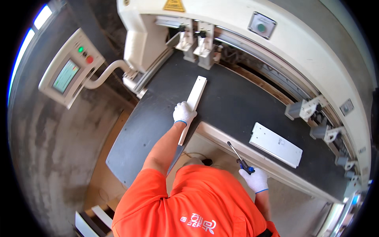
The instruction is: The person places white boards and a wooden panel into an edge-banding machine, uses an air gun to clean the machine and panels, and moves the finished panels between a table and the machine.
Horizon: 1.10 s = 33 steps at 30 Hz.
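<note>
My left hand (pixel 184 113), in a white knit glove, is closed over the lower half of a narrow white board (pixel 196 93). That board lies on the black machine table (pixel 233 94), its lower end reaching the table's front edge. My gloved right hand (pixel 255 180) grips an air blow gun (pixel 244 166) in front of the table. The gun is black and blue, and its thin metal nozzle points up and left toward the table edge. To the right, a wider white panel (pixel 276 145) with a small printed mark lies on the table, touched by neither hand.
Clamp blocks (pixel 205 47) stand at the back left of the table, with more clamps (pixel 306 110) at the right under the white machine frame (pixel 304 43). A control panel (pixel 71 71) hangs at the left on a curved arm. White strips (pixel 102 216) lie at the lower left.
</note>
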Each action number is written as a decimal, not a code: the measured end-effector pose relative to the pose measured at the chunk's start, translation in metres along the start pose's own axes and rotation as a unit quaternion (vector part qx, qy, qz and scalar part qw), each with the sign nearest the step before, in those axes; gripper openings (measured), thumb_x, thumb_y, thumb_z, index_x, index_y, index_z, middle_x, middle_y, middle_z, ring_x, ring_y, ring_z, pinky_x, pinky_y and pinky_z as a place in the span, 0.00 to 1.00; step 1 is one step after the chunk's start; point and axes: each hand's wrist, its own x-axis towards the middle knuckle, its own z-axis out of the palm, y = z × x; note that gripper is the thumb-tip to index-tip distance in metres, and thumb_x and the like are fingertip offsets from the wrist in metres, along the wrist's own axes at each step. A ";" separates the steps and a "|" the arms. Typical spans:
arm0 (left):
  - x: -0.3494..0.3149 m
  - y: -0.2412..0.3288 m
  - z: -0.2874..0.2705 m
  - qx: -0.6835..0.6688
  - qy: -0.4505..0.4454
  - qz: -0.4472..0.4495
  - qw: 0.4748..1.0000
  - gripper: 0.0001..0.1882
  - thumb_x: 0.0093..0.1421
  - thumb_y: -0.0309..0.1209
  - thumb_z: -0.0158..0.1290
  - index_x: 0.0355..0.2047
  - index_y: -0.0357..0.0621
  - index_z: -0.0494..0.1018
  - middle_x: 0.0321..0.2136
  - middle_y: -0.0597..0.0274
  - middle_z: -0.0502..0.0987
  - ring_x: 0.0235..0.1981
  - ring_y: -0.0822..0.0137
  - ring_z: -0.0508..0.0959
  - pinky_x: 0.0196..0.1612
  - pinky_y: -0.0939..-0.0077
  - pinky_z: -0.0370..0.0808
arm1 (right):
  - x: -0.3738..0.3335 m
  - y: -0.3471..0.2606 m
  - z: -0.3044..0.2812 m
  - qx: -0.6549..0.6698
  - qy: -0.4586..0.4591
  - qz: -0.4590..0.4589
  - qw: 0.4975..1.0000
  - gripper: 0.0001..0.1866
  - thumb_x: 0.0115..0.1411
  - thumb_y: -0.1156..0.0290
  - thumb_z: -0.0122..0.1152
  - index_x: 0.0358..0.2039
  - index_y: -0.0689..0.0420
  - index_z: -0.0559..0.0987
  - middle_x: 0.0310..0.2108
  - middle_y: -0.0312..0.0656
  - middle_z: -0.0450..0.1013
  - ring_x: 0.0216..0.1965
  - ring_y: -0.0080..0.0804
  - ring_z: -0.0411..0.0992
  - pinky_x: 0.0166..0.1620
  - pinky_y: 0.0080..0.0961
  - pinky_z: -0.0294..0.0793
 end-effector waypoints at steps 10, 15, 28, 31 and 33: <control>0.067 -0.042 0.012 0.046 0.071 0.069 0.994 0.31 0.56 0.48 0.63 0.52 0.40 0.71 0.46 0.40 0.77 0.47 0.36 0.79 0.51 0.45 0.78 | -0.022 -0.021 0.049 0.170 0.022 0.087 0.981 0.31 0.58 0.36 0.62 0.39 0.55 0.85 0.34 0.53 0.83 0.41 0.55 0.81 0.46 0.43 0.79; -0.014 0.013 -0.006 0.130 -0.018 0.131 0.983 0.56 0.44 0.58 0.68 0.67 0.40 0.61 0.62 0.41 0.63 0.64 0.39 0.64 0.63 0.42 0.66 | -0.016 -0.036 0.046 0.146 0.050 0.086 0.984 0.31 0.58 0.37 0.63 0.39 0.55 0.85 0.32 0.53 0.82 0.39 0.54 0.81 0.44 0.43 0.79; 0.131 -0.004 -0.017 0.084 0.017 0.163 0.983 0.41 0.52 0.46 0.61 0.63 0.36 0.67 0.64 0.32 0.62 0.63 0.36 0.66 0.64 0.43 0.64 | 0.006 -0.108 0.031 0.186 0.098 0.078 0.974 0.26 0.61 0.41 0.64 0.36 0.55 0.83 0.28 0.54 0.81 0.35 0.58 0.81 0.40 0.46 0.79; 0.149 0.010 -0.011 0.048 0.003 0.156 0.987 0.41 0.52 0.43 0.59 0.64 0.33 0.68 0.65 0.28 0.62 0.64 0.35 0.65 0.65 0.42 0.62 | 0.008 -0.116 0.028 0.154 0.112 0.079 0.979 0.24 0.62 0.46 0.67 0.37 0.58 0.84 0.25 0.51 0.80 0.30 0.50 0.81 0.37 0.41 0.78; 0.154 0.010 0.003 0.022 0.067 0.167 0.983 0.34 0.49 0.38 0.59 0.56 0.35 0.73 0.60 0.32 0.66 0.60 0.37 0.68 0.62 0.45 0.65 | 0.011 -0.124 0.017 0.244 0.120 0.107 0.956 0.21 0.62 0.52 0.70 0.37 0.61 0.83 0.24 0.43 0.79 0.28 0.36 0.79 0.35 0.33 0.76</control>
